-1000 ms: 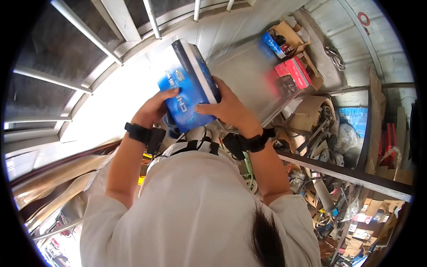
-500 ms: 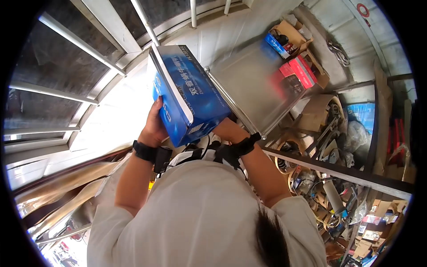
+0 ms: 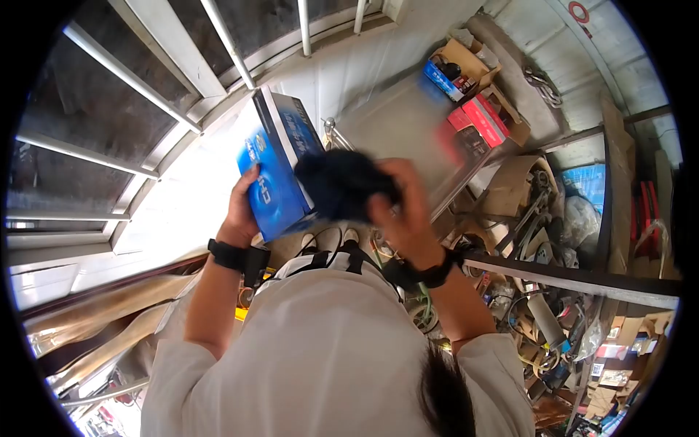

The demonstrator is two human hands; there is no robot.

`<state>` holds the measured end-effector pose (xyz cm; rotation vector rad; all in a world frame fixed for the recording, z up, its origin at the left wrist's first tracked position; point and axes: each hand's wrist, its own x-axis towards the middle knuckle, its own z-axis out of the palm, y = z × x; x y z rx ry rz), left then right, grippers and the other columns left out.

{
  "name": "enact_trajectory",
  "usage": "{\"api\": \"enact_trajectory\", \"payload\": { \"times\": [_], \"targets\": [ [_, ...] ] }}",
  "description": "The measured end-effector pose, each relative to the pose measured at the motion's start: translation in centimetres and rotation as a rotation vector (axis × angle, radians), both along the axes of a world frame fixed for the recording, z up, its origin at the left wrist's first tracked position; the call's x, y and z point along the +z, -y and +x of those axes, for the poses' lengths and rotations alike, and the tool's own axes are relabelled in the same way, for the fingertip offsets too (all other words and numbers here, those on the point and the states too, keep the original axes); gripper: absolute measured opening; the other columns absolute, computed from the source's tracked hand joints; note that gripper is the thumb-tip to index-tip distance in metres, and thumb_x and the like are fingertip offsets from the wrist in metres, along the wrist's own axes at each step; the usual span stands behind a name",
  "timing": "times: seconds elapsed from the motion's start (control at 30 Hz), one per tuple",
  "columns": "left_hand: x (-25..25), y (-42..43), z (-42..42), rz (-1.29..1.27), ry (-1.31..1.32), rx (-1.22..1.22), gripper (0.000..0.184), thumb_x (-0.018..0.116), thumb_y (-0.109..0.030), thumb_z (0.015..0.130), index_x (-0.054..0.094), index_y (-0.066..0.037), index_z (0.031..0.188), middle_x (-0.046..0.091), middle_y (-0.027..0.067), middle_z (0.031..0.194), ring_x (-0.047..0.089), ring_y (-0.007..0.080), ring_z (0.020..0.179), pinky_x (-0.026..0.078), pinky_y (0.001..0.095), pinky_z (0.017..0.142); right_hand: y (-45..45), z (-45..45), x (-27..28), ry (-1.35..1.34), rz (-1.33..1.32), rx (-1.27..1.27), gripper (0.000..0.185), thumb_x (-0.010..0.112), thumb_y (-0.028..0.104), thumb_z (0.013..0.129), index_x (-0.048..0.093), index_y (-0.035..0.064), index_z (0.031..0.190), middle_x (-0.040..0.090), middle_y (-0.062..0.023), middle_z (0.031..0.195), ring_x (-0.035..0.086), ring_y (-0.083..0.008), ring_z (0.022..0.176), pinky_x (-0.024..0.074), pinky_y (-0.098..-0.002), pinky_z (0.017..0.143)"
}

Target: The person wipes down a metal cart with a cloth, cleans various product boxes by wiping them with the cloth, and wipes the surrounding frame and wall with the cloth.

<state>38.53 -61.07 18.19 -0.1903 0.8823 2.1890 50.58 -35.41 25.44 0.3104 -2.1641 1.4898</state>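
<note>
A blue cardboard box with white lettering and a white edge strip is tilted in front of me. My left hand is closed on its lower left side, thumb on the printed face. In my right hand is a dark cloth, bunched up and smeared by motion. The cloth covers the right part of the box; whether it touches the surface I cannot tell.
A glass-topped table with a metal frame stands beyond the box. On it are an open blue carton and a red box. Shelves of cluttered parts lie to the right, barred windows to the left.
My right hand has come out from beneath the box and now shows a dark cloth in front of it. The box has turned and shifted slightly left, showing more of its side.
</note>
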Motion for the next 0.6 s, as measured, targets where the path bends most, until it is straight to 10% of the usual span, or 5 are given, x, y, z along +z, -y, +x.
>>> {"api": "enact_trajectory", "payload": {
  "times": [0.3,0.6],
  "targets": [
    [-0.7,1.5,1.6,0.003,0.165,-0.315,0.052,0.064,-0.035,0.085,0.056,-0.003,0.125,0.066,0.0162,0.114,0.066,0.0264,0.1,0.052,0.0396,0.092,2.3,-5.6,-0.5,-0.183,0.186,0.029,0.045,0.051,0.001,0.081,0.048,0.0047,0.126,0.038,-0.021,0.143,0.027,-0.0474,0.136,0.022,-0.0522,0.113],
    [2.3,2.9,2.9,-0.177,-0.116,-0.344,0.059,0.07,-0.03,0.082,0.051,0.001,0.129,0.065,0.0153,0.114,0.066,0.0235,0.099,0.053,0.0347,0.089,-4.7,-13.3,-3.5,0.367,0.152,-0.335,0.036,0.048,0.009,0.091,0.048,-0.0009,0.125,0.059,-0.0237,0.109,0.059,-0.0359,0.104,0.0464,-0.0388,0.092]
  ]
}}
